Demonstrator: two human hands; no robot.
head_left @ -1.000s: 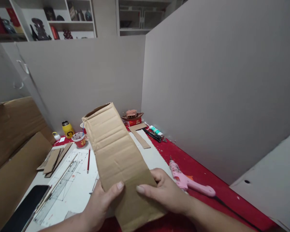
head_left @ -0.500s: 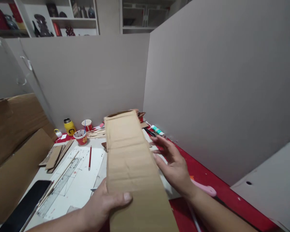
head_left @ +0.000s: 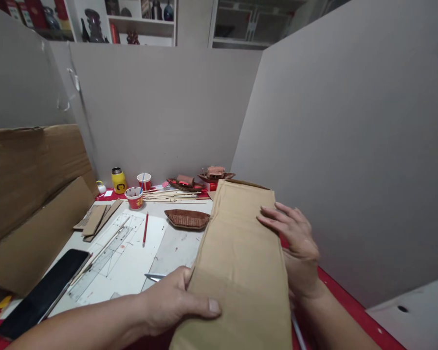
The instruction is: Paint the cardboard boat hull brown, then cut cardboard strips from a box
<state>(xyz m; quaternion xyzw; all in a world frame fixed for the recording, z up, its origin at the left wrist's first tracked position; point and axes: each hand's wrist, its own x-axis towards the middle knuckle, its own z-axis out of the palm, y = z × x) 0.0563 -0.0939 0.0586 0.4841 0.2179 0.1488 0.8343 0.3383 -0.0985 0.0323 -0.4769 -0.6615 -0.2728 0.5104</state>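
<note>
A long tan cardboard piece point(head_left: 244, 253), creased across its face, is tilted up in front of me. My left hand point(head_left: 178, 299) grips its lower left edge, the thumb lying on the face and the other fingers hidden behind. Against the upper right edge rests my right hand point(head_left: 292, 238), with fingers spread over the surface and the palm at the side. Left of the cardboard, a brown boat-shaped model point(head_left: 188, 219) sits on the table. A blade tip point(head_left: 154, 277) shows beside my left hand.
Two model boats point(head_left: 216, 174) stand at the back near thin wooden sticks point(head_left: 171, 195). Paper cups point(head_left: 134, 198), a yellow bottle point(head_left: 118, 181), a red pencil point(head_left: 145, 229), a drawing with a ruler point(head_left: 105, 257), a phone point(head_left: 45, 291) and large cardboard point(head_left: 40, 233) are on the left.
The cardboard and both hands have shifted right in view, uncovering the boat models. My right hand has moved from beside the cardboard onto its upper right edge.
</note>
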